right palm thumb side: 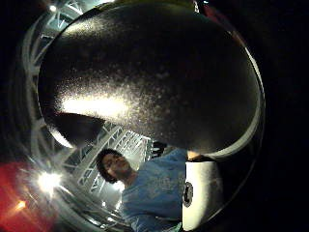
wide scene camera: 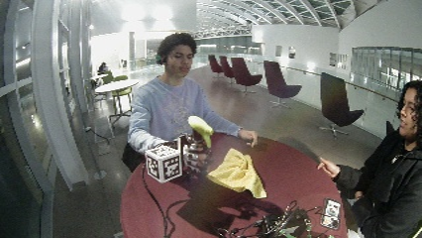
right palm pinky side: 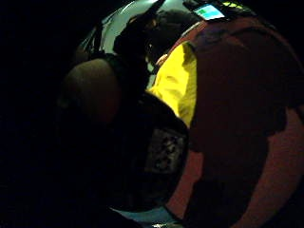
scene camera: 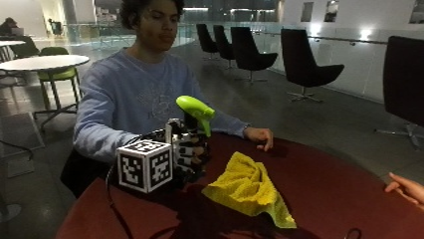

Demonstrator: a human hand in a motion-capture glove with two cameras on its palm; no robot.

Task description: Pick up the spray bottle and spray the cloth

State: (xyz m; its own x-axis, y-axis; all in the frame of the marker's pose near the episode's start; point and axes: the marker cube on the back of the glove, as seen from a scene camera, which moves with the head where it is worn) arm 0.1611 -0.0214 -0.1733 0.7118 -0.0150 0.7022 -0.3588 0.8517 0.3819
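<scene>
Here the gloved right hand [scene camera: 187, 152] has its fingers curled round the dark body of the spray bottle [scene camera: 193, 130], which stands upright at the near edge of the red table [scene camera: 331, 189] — its long axis vertical, its lime-green head [scene camera: 196, 110] above the knuckles. The yellow cloth [scene camera: 248, 189] lies crumpled on the table just beside the hand, towards the table's middle and lower than the head. The nozzle looks to point roughly over the cloth, though its exact aim is hard to tell; a squeeze, I judge, calls for tipping the head down towards the cloth first. Whether a finger sits on the trigger I cannot tell. The bare hand [scene camera: 260, 135] rests on the far edge, well apart from both — so the gloved hand does the work. The bottle's body fills the thumb-side palm view, dark and faintly speckled.
</scene>
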